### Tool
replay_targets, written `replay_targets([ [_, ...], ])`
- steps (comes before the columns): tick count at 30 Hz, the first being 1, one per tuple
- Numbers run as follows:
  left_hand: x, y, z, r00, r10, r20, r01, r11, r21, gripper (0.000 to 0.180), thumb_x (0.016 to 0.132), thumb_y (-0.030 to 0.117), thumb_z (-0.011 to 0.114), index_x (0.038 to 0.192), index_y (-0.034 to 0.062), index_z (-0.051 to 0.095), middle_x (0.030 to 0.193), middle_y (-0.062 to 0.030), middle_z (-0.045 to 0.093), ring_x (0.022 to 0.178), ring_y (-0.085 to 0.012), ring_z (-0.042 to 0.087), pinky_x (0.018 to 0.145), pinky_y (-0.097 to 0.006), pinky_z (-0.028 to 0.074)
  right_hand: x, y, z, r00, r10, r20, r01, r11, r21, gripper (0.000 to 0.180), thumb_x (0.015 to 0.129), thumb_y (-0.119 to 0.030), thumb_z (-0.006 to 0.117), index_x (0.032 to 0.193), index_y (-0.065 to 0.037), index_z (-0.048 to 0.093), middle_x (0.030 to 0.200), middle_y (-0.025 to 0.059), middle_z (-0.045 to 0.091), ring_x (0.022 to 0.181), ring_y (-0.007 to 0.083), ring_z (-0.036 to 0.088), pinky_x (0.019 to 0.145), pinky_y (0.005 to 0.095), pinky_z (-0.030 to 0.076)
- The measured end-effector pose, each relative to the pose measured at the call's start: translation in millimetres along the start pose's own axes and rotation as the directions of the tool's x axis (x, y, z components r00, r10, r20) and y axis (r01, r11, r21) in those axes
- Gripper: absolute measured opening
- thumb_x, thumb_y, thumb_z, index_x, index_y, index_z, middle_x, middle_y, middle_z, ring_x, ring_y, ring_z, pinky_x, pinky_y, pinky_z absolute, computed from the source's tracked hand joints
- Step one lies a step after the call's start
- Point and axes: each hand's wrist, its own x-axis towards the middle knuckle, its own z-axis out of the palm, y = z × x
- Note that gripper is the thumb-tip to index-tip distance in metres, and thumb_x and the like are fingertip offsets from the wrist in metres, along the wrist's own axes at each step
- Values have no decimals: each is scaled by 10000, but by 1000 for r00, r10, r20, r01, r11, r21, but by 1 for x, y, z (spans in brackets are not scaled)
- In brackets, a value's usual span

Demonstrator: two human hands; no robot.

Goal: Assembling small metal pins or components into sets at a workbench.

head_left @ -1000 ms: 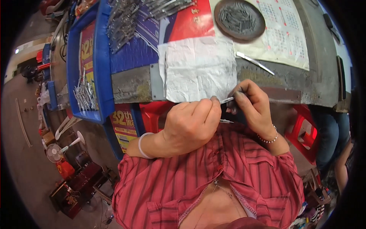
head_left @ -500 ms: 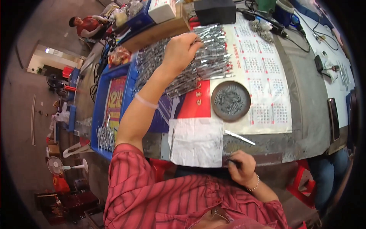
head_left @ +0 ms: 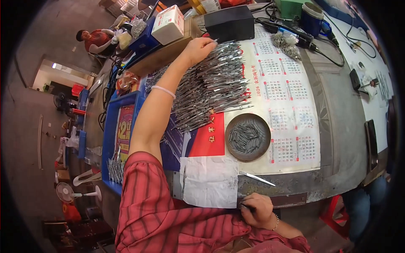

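Note:
My left hand [head_left: 200, 51] reaches over the far end of a broad pile of thin metal rods [head_left: 211, 80]. Its fingers are pinched together, and a small grey tip, like the end of a rod, shows at the fingertips. My right hand [head_left: 258, 210] is curled at the near table edge, beside a white paper sheet [head_left: 209, 181]; something dark shows by its thumb, too small to make out. A round dark dish [head_left: 230, 148] holding short grey metal pins [head_left: 246, 137] stands right of the pile. A slim silver-white tool [head_left: 258, 179] lies before the dish.
A blue tray [head_left: 110, 122] with more rods [head_left: 115, 168] sits at left. Behind the pile are a black box [head_left: 230, 23] and a white box [head_left: 168, 25]. A calendar sheet [head_left: 291, 126] covers the table at right. Another person [head_left: 95, 41] sits at far left.
The view has shifted, so the table items sit lower. My left hand has moved to the far edge of the pile, still pinched. My right hand stays curled at the table edge.

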Motion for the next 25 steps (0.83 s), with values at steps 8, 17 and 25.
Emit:
replay_targets([
  [8,0,-25,21,974,226,-6,-225,971,85,261,789,219,610,1004,95,691,958,-120,677,912,-274,644,818,-340,497,0,1,3,1000,28,1,-28,999,-16,200,681,24,662,845,-14,553,740,116,606,571,252,572,486,329,437],
  [17,-122,29,-51,934,78,-348,-111,991,-75,194,830,98,557,953,3,673,939,-155,683,884,-259,654,790,-335,500,-8,2,19,994,56,-93,-69,988,-141,182,714,43,628,869,-5,546,758,147,607,650,278,605,579,324,471],
  [25,-338,49,-43,921,-169,-351,124,981,-147,201,848,92,617,1034,38,672,883,-36,670,902,-96,595,824,-236,458,-19,-2,25,974,179,-142,-203,962,-182,102,841,-7,592,933,7,551,796,117,606,670,237,579,625,287,468],
])
